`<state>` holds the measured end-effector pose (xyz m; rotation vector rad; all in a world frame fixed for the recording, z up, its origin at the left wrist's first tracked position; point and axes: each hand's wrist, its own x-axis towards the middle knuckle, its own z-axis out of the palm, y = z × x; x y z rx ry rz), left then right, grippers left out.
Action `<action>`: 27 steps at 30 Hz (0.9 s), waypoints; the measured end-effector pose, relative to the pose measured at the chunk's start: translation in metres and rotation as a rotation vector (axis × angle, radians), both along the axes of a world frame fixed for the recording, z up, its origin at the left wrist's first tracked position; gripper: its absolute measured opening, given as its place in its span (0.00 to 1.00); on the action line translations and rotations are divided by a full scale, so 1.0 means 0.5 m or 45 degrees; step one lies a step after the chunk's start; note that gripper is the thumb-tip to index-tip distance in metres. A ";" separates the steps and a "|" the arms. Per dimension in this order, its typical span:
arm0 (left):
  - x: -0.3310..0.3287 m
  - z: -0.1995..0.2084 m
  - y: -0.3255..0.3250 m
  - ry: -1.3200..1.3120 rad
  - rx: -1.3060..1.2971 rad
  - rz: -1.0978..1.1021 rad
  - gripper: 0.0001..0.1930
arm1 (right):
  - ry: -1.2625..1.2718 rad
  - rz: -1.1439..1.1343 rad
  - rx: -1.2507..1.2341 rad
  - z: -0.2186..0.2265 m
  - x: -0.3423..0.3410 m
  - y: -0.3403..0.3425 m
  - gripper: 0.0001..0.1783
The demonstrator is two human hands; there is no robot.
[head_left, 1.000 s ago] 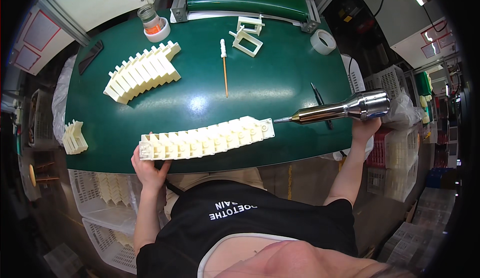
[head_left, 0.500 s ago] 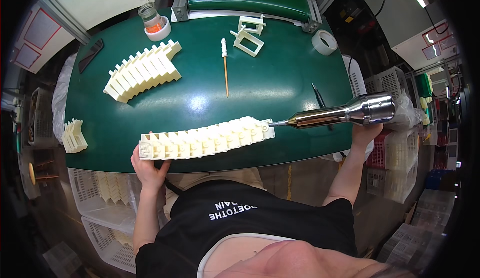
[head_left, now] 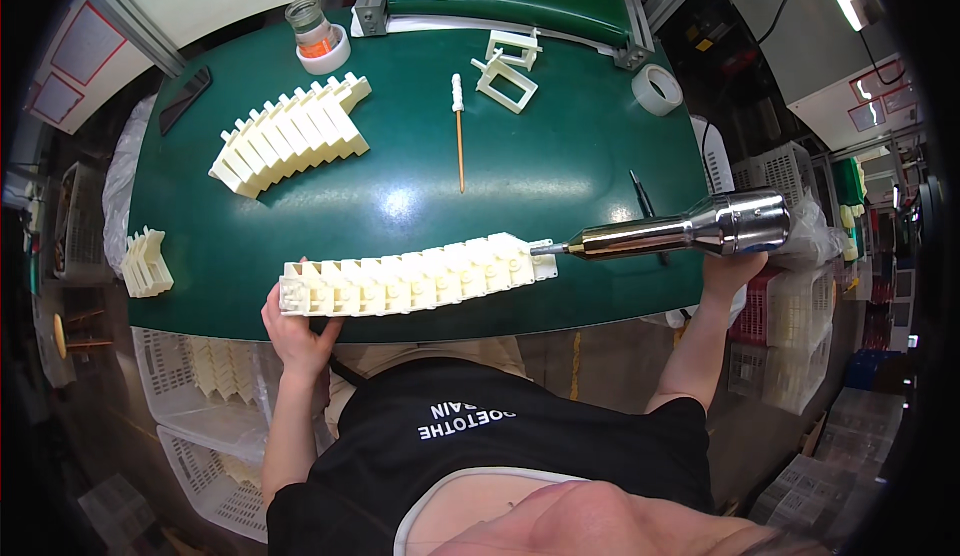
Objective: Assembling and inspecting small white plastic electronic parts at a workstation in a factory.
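My left hand (head_left: 298, 336) is closed round the left end of a long, slightly curved row of nested cream plastic parts (head_left: 405, 281). The row lies crosswise near the table's front edge. On the right, my right hand (head_left: 733, 268) grips a shiny metal power screwdriver (head_left: 665, 233) from below, near its thick rear end; the fingers are mostly hidden behind it. The tool points left, and its thin tip overlaps the rightmost part of the row. Whether the tip touches that part I cannot tell.
Beyond the row, a second stack of cream parts (head_left: 290, 136) stands on the green table (head_left: 400, 206). A smaller stack (head_left: 148, 263) sits far left. A wooden-shafted stick (head_left: 460, 151), two loose frames (head_left: 508, 88), a tape roll (head_left: 657, 90) and a glass jar (head_left: 310, 28) lie farther back.
The screwdriver's tip has shifted left relative to the row, from its right end edge to over the end part. My left hand keeps its hold, and the whole view has shifted slightly.
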<state>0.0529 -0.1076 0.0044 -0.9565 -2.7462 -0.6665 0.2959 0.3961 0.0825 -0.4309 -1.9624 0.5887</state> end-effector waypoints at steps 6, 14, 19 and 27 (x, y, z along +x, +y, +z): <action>-0.003 0.003 0.000 -0.012 0.009 -0.023 0.30 | -0.001 0.034 0.129 0.021 -0.022 -0.025 0.28; -0.002 0.005 0.000 -0.066 0.031 0.006 0.33 | -0.060 0.023 0.147 0.024 -0.042 -0.037 0.27; -0.005 -0.001 -0.004 -0.003 -0.003 0.002 0.36 | 0.135 0.094 -0.084 0.011 -0.038 -0.046 0.33; -0.005 0.003 -0.004 0.008 0.003 -0.038 0.35 | 0.122 0.119 0.039 -0.001 -0.046 -0.054 0.35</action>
